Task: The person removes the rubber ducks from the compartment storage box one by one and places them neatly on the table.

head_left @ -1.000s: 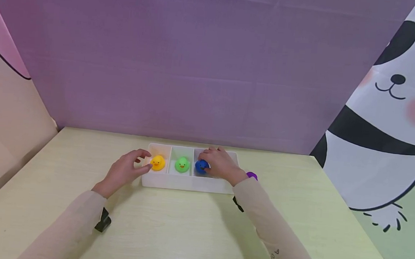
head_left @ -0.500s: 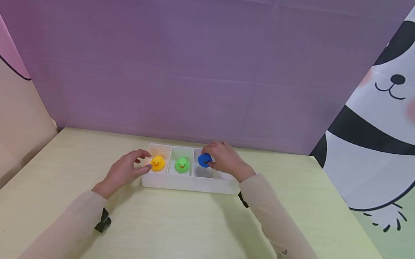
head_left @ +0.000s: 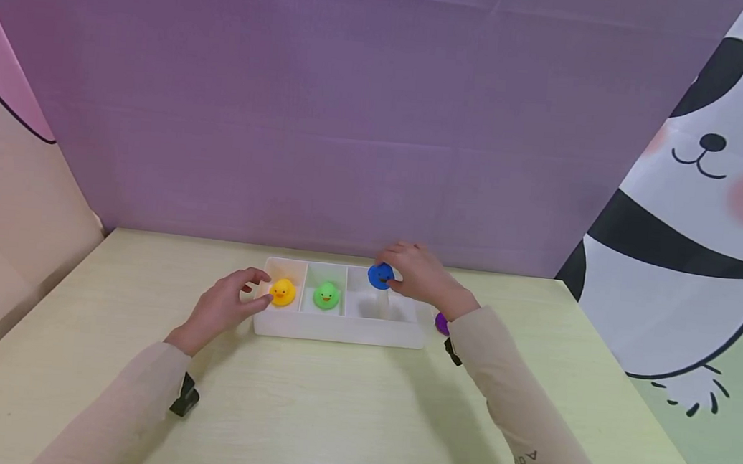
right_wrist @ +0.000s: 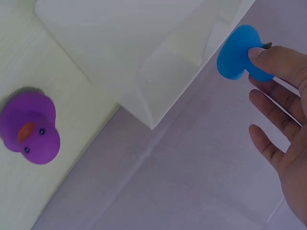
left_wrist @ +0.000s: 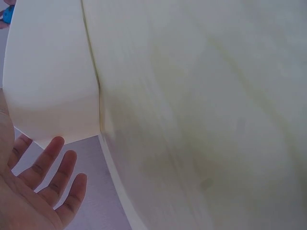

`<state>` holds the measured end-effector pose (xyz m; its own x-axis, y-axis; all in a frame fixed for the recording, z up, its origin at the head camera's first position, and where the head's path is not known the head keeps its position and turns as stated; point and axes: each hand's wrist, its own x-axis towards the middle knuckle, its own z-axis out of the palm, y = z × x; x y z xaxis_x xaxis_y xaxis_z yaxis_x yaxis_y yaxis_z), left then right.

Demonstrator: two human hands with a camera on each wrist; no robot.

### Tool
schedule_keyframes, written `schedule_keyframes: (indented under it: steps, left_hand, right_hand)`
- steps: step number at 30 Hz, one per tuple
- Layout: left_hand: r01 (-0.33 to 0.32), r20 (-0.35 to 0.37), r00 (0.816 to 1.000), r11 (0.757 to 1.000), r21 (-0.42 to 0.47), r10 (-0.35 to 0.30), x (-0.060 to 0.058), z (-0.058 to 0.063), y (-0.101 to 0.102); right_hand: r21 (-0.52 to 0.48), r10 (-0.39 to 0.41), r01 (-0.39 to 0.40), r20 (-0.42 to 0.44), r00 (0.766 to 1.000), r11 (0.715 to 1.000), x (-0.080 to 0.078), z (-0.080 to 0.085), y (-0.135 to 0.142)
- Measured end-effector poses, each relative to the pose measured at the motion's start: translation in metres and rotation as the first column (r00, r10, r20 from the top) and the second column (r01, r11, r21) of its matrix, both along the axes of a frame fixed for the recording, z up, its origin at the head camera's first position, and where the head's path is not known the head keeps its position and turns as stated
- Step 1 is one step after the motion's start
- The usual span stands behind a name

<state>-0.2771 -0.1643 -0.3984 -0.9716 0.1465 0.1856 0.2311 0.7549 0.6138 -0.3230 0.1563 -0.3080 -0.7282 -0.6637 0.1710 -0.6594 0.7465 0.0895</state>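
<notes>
A white divided box (head_left: 339,328) stands on the table. A yellow rubber duck (head_left: 282,293) sits in its leftmost compartment and a green rubber duck (head_left: 326,296) in the one beside it. My left hand (head_left: 224,308) is at the box's left end, fingers spread and only slightly bent, fingertips right at the wall. Over the box's right half, my right hand (head_left: 423,275) pinches a blue rubber duck (head_left: 380,276) between thumb and fingers, up near the back rim. The right wrist view shows the blue duck (right_wrist: 240,52) from below, with the other fingers held away from it.
A purple rubber duck (right_wrist: 36,127) lies on the table just right of the box, partly behind the right wrist in the head view. A purple backdrop (head_left: 354,116) rises behind the table's far edge. A panda print (head_left: 703,212) covers the right side.
My right hand has lifted the blue duck out of the third compartment from the left, moving up and rightward with it. The left hand has stayed where it was.
</notes>
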Motion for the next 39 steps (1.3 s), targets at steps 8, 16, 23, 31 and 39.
schedule_keyframes:
  steps: [8, 16, 23, 31, 39]
  left_hand:
    - [-0.005, 0.001, 1.000, 1.000, -0.002, 0.005, 0.000, -0.001, 0.000]
    - [-0.002, -0.010, 1.000, 1.000, 0.000, 0.002, 0.000, -0.002, 0.000]
    - [0.011, -0.030, 0.999, 1.000, 0.008, -0.011, -0.002, -0.004, -0.001]
    - [0.014, -0.031, 0.999, 1.000, 0.013, -0.013, -0.001, -0.004, 0.000]
    - [0.015, -0.038, 0.999, 1.000, 0.017, -0.014, 0.002, -0.001, 0.001]
  right_hand:
    - [-0.021, -0.019, 0.019, -0.011, 1.000, 1.000, -0.001, 0.000, 0.021]
    - [-0.061, -0.016, 0.015, -0.010, 1.000, 0.998, 0.006, 0.002, 0.042]
    - [-0.084, -0.051, 0.052, 0.016, 0.999, 0.995, 0.004, -0.001, 0.061]
    - [-0.060, -0.097, 0.098, 0.017, 0.995, 0.993, 0.005, -0.001, 0.085]
    - [-0.101, -0.078, 0.075, -0.023, 0.997, 0.992, 0.005, -0.007, 0.114]
